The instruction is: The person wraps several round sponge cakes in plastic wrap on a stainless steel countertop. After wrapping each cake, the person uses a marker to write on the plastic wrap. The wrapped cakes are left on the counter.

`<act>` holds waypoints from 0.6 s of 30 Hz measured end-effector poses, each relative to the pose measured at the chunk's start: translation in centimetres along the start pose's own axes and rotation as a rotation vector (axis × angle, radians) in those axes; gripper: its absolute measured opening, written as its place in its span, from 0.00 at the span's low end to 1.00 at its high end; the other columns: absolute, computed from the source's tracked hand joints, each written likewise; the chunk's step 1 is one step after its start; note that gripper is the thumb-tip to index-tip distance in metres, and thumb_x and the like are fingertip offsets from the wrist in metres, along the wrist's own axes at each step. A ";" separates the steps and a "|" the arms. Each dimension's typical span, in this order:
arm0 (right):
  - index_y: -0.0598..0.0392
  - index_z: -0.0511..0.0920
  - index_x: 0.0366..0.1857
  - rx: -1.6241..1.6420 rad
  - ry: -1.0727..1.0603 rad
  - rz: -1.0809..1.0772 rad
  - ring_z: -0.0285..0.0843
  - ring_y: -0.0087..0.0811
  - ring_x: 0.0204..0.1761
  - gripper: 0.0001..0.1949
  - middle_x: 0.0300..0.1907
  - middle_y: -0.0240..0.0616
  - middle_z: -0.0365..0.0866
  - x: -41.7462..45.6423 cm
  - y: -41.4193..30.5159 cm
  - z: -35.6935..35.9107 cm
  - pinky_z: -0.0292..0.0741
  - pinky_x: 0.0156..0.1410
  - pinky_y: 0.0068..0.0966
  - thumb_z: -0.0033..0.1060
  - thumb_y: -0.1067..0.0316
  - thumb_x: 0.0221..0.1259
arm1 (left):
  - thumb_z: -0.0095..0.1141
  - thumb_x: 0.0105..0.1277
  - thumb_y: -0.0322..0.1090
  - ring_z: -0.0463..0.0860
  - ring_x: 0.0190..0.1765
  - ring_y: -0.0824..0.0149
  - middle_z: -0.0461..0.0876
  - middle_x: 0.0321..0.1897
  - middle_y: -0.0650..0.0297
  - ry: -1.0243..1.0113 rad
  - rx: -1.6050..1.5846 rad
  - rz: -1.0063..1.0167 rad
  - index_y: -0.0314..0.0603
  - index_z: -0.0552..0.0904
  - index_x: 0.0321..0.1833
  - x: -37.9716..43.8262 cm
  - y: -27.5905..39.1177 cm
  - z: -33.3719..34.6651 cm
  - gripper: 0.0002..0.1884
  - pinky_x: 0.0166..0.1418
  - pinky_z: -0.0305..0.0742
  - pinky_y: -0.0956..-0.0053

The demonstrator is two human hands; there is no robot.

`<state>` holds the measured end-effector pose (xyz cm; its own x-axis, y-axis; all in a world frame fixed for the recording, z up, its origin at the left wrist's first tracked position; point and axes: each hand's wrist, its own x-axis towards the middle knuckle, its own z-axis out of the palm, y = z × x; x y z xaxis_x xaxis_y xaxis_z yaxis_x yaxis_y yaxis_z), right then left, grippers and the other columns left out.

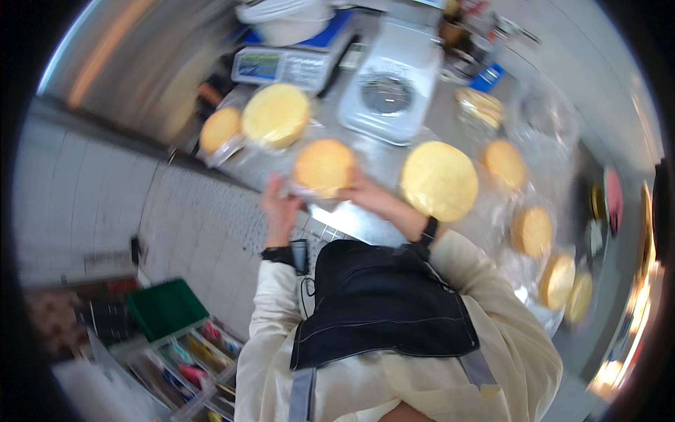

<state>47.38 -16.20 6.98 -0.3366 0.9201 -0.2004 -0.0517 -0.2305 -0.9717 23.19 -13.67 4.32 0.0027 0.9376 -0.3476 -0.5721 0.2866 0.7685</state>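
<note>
A round yellow cake layer (324, 168), with clear plastic wrap about its near side, is between my hands at the metal worktop's near edge. My right hand (359, 185) grips its right side. Just left of the cake, my left hand (280, 203) has its fingers near the wrap; blur hides whether they touch it. A taller round cake (276, 115) and a smaller one (220, 130) stand behind to the left. To the right lies a large round cake (440, 180) in plastic.
Behind stand a digital scale (279, 67) bearing a white tub (290, 24), and a pale device with a round metal plate (389, 94). More wrapped cakes (531, 232) line the right side. A compartmented drawer (195, 358) is at lower left.
</note>
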 end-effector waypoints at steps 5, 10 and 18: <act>0.53 0.78 0.54 -0.482 -0.111 -0.131 0.76 0.48 0.59 0.17 0.51 0.46 0.82 -4.4 -4.3 0.4 0.73 0.64 0.39 0.55 0.56 0.68 | 0.55 0.70 0.35 0.64 0.70 0.58 0.67 0.66 0.57 0.334 0.810 0.452 0.44 0.67 0.71 0.1 1.9 -2.3 0.27 0.70 0.64 0.58; 0.54 0.80 0.46 -1.061 0.803 -0.538 0.77 0.48 0.49 0.14 0.44 0.45 0.81 -16.1 -1.5 -7.6 0.72 0.57 0.41 0.58 0.77 0.53 | 0.55 0.71 0.32 0.76 0.62 0.57 0.73 0.62 0.53 -0.612 1.072 0.154 0.36 0.70 0.66 -7.0 -0.7 6.9 0.22 0.63 0.73 0.68; 0.59 0.75 0.51 -0.477 1.224 0.299 0.78 0.34 0.43 0.17 0.43 0.41 0.79 -27.4 1.6 -11.4 0.75 0.49 0.33 0.65 0.64 0.62 | 0.47 0.77 0.48 0.84 0.43 0.65 0.81 0.44 0.55 -0.629 0.888 -0.601 0.37 0.69 0.57 -3.5 -10.1 14.8 0.20 0.47 0.83 0.70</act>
<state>67.23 -38.14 9.45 0.7850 0.6012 -0.1499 0.2890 -0.5693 -0.7696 41.07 -16.89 5.71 0.6049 0.4729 -0.6406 0.4080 0.5068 0.7594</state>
